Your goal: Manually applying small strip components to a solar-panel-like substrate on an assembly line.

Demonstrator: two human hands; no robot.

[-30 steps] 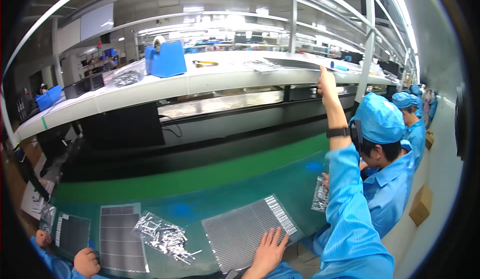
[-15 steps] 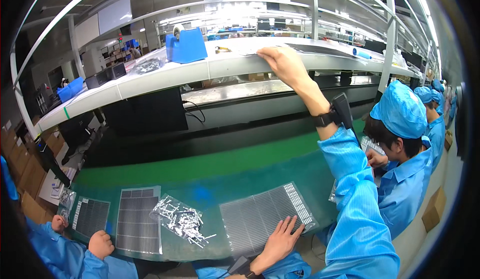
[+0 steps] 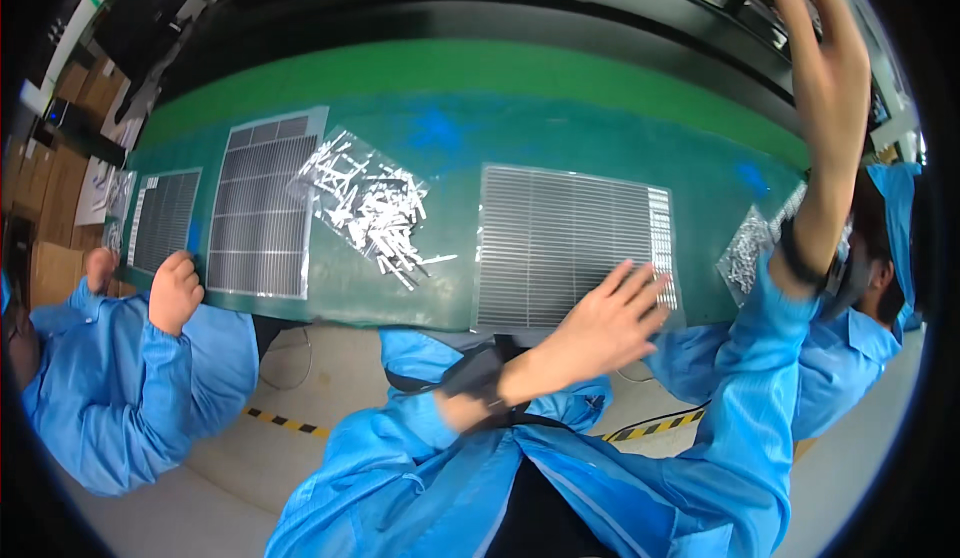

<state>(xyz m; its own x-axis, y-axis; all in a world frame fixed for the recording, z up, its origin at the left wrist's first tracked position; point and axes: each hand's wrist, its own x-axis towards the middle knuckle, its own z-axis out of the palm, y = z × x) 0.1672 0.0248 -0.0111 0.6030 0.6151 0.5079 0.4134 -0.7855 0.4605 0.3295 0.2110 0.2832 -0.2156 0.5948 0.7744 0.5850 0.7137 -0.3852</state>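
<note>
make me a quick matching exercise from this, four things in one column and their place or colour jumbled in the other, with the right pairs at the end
1. left hand
2. right hand
3. clear bag of white strips
4. floor tape

A. yellow and black
B. on the green table, left of the wide striped sheet
C. raised at the picture's upper right
D. over the wide striped sheet's lower right

Pairs: 1-D, 2-C, 3-B, 4-A

green-topped bench point(image 3: 500, 68), pale floor point(image 3: 340, 388), yellow-and-black floor tape point(image 3: 290, 423), brown cardboard boxes point(image 3: 62, 273) at left
</note>
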